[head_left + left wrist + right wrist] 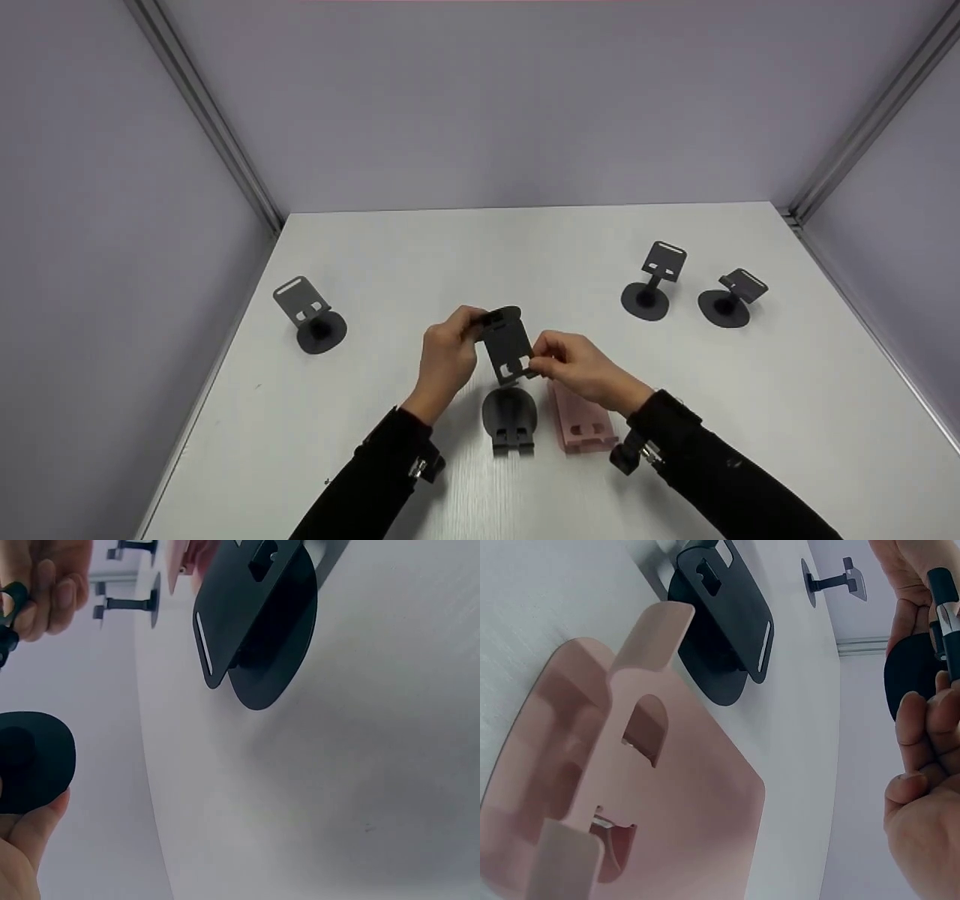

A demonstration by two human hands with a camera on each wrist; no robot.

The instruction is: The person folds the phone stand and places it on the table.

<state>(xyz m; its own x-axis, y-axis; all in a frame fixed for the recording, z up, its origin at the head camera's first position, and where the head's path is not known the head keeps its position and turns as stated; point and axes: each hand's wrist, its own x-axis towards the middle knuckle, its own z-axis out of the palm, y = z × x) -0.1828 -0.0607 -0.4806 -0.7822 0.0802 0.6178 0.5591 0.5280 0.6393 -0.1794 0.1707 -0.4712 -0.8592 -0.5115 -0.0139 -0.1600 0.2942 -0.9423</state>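
A black phone stand (508, 346) is held up above the table between both hands. My left hand (448, 356) grips it at the far end, and in the left wrist view its fingers lie on the round base (49, 757). My right hand (577, 366) pinches the near right corner of the slotted plate; part of that grip is hidden. Just below them, a folded black stand (510, 412) lies on the table. To its right, partly under the right hand, sits a folded pink stand (581, 424), seen large in the right wrist view.
One black stand (321, 330) with its plate raised is on the table's left side. Two more, a taller stand (652, 289) and a lower stand (729, 304), are at the back right. Pale panels (480, 112) enclose the white table (420, 262).
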